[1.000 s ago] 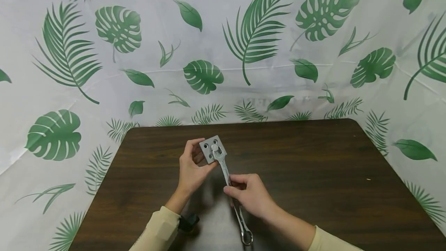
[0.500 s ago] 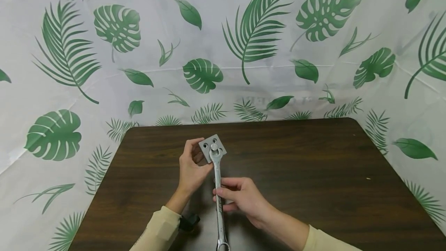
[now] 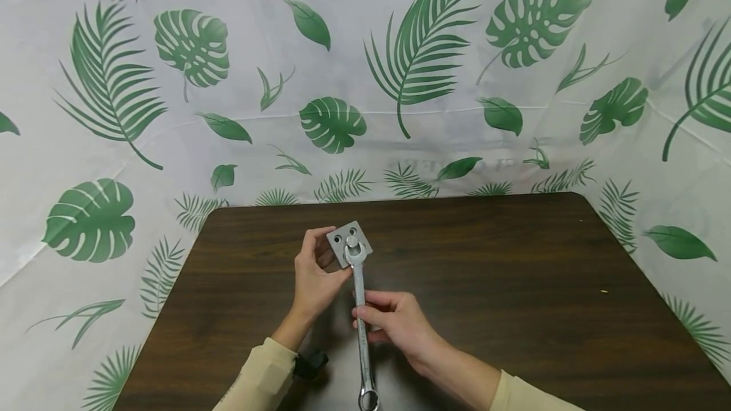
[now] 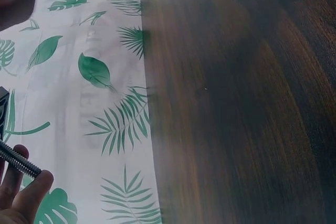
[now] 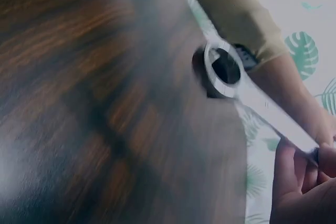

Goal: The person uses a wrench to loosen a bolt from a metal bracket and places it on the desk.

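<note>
A square grey metal plate (image 3: 345,234) with holes is gripped at its left and lower edges by my left hand (image 3: 315,281). A bolt head (image 3: 351,242) stands out from its face. In the left wrist view the bolt's threaded shank (image 4: 21,162) shows beside the thumb and fingers. The open end of a silver combination wrench (image 3: 360,284) sits around the bolt head. My right hand (image 3: 405,328) pinches the wrench's handle about midway. The wrench's ring end (image 3: 368,399) points toward me, seen large in the right wrist view.
Beneath the hands lies a dark wood-grain table (image 3: 514,284), with a small pale scrap (image 3: 604,291) on its right side. A white cloth with green leaves (image 3: 257,100) hangs behind it. A black wrist device (image 3: 310,364) is on the left forearm.
My right hand has swung the wrench's ring end to the left around the bolt, then very slightly back right. The left hand and plate stay nearly still.
</note>
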`<state>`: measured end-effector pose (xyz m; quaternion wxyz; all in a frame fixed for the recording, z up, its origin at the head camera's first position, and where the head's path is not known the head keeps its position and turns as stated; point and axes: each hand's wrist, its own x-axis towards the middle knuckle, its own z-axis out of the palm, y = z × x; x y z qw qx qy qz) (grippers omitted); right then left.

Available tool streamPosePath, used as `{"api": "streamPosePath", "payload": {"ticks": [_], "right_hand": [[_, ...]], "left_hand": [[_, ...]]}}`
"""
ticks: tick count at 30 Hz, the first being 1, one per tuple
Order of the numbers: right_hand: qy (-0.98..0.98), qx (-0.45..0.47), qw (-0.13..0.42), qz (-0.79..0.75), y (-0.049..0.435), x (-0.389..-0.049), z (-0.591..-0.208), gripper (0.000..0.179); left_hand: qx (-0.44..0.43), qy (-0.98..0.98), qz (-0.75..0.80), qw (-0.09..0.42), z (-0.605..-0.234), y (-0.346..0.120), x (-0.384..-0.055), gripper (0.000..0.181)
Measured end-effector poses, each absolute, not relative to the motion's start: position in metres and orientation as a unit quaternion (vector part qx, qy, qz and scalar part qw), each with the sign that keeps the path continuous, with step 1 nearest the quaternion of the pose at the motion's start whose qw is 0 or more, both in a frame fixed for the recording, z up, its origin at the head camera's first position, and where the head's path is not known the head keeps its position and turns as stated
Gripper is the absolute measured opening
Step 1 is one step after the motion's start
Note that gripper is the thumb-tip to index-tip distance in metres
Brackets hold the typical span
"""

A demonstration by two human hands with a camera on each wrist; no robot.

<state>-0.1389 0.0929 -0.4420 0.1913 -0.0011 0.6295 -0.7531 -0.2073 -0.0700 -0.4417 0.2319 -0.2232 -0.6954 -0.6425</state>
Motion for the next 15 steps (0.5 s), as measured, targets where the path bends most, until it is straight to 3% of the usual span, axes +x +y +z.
{"api": "streamPosePath", "payload": {"ticks": [15], "right_hand": [[0.711,-0.023,0.075,-0.699,0.105,-0.144,-0.446,0.031]], "left_hand": [[-0.22,-0.702,-0.641,0.221,-0.443,-0.072,-0.207,0.069]]}}
